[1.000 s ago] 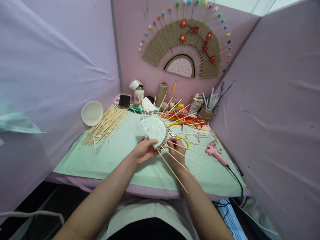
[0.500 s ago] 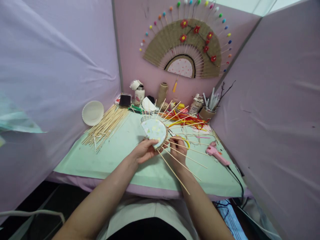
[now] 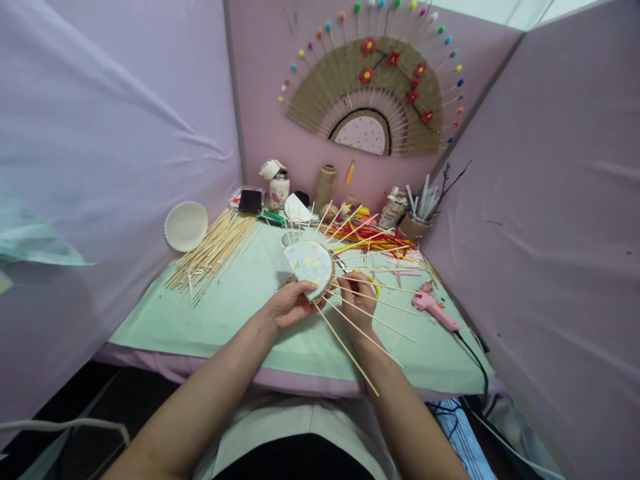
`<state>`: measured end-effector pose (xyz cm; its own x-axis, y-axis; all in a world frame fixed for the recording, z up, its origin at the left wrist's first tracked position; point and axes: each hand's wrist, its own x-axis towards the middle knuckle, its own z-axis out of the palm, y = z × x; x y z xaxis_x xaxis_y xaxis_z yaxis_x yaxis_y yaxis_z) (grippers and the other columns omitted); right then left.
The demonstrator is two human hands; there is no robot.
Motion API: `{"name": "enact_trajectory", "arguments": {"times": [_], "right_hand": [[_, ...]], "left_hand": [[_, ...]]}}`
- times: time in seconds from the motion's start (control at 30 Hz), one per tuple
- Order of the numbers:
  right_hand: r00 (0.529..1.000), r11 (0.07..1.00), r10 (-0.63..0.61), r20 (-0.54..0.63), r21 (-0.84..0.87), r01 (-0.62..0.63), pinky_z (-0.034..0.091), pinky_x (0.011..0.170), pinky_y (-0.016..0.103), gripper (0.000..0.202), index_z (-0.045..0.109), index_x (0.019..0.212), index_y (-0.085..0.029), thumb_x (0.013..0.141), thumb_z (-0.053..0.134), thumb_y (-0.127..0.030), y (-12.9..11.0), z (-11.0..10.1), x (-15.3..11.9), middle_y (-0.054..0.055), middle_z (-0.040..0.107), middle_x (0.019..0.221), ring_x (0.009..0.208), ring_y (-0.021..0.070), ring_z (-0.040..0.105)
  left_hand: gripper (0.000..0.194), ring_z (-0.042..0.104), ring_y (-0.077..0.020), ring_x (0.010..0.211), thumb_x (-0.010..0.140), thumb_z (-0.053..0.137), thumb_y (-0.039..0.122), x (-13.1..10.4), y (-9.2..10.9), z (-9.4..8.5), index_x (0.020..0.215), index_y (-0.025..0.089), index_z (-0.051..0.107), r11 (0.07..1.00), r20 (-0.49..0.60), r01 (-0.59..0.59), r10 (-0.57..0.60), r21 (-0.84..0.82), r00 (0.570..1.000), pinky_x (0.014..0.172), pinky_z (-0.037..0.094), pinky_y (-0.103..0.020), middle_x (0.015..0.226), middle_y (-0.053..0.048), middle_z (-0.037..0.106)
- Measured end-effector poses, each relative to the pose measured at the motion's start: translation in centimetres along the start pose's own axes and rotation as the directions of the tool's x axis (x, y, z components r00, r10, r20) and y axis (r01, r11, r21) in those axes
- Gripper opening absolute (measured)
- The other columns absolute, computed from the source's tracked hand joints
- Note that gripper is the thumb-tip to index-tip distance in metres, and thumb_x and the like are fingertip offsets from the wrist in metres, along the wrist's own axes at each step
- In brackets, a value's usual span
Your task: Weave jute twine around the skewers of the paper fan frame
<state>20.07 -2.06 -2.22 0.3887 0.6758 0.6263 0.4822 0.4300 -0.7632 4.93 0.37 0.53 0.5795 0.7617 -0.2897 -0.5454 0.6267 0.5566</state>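
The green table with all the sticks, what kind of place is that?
It looks like a craft corner: there's a pile of thin sticks, a pink glue gun, and a big flowery fan on the wall.

Two hands (image 3: pixel 295 305) (image 3: pixel 359 300), perhaps seven flowers (image 3: pixel 369 46)

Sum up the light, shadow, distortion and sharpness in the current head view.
Head view: soft, muted light on the mint tabletop, brightest at the pale patch top right, very dark beneath the table at lower left; a faint shadow beside the patterned half-disc; wide-angle stretching towards the edges; the right hand looks slightly soft, its fingertip contact unclear.
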Motion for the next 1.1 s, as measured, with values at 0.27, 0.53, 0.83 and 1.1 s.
{"name": "enact_trajectory", "arguments": {"times": [0.27,0.53,0.83,1.1], "right_hand": [[0.999,1.0,0.024,0.026,0.01,-0.025,0.044,0.067,0.03,0.016,0.06,0.078,-0.019,0.083,0.059,-0.035,-0.5,-0.1,0.2,0.001,0.061,0.074,0.067,0.0154,0.057],[0.969,0.94,0.236,0.072,0.236,-0.246,0.044,0.059,0.026,0.028,0.053,0.098,-0.021,0.077,0.065,-0.034,-0.1,0.4,0.2,-0.003,0.058,0.071,0.061,0.0126,0.054],[0.719,0.541,0.493,0.49,0.475,-0.695,0.028,0.041,0.02,0.018,0.06,0.08,-0.02,0.066,0.066,-0.028,-1.3,-0.1,1.6,-0.005,0.05,0.059,0.045,0.0077,0.038],[0.666,0.383,0.455,0.591,0.545,-0.746,0.039,0.046,0.022,0.023,0.065,0.085,-0.022,0.063,0.071,-0.026,-2.1,-1.1,1.9,0.0,0.062,0.073,0.055,0.0111,0.05]], "left_hand": [[0.048,0.066,-0.0171,0.069,0.068,0.06,0.001,-0.1,0.0,0.0,0.114,0.01,0.061,1.0,0.005,-0.003,0.003,0.021,1.0,0.065,0.051,-0.028,0.082,-0.009,0.072],[0.04,0.067,-0.0164,0.071,0.069,0.06,0.003,-0.2,0.3,0.1,0.109,0.009,0.062,0.998,-0.005,-0.066,0.066,0.001,0.998,0.062,0.052,-0.026,0.085,-0.011,0.073],[0.051,0.067,-0.0154,0.071,0.069,0.061,0.002,0.0,0.2,0.1,0.118,0.015,0.06,0.994,-0.002,-0.104,0.104,0.014,0.995,0.065,0.054,-0.026,0.087,-0.007,0.073],[0.056,0.067,-0.0149,0.07,0.068,0.062,0.001,0.1,0.0,0.2,0.122,0.017,0.058,0.991,0.007,-0.132,0.132,0.03,0.991,0.063,0.054,-0.025,0.089,-0.006,0.073]]}}
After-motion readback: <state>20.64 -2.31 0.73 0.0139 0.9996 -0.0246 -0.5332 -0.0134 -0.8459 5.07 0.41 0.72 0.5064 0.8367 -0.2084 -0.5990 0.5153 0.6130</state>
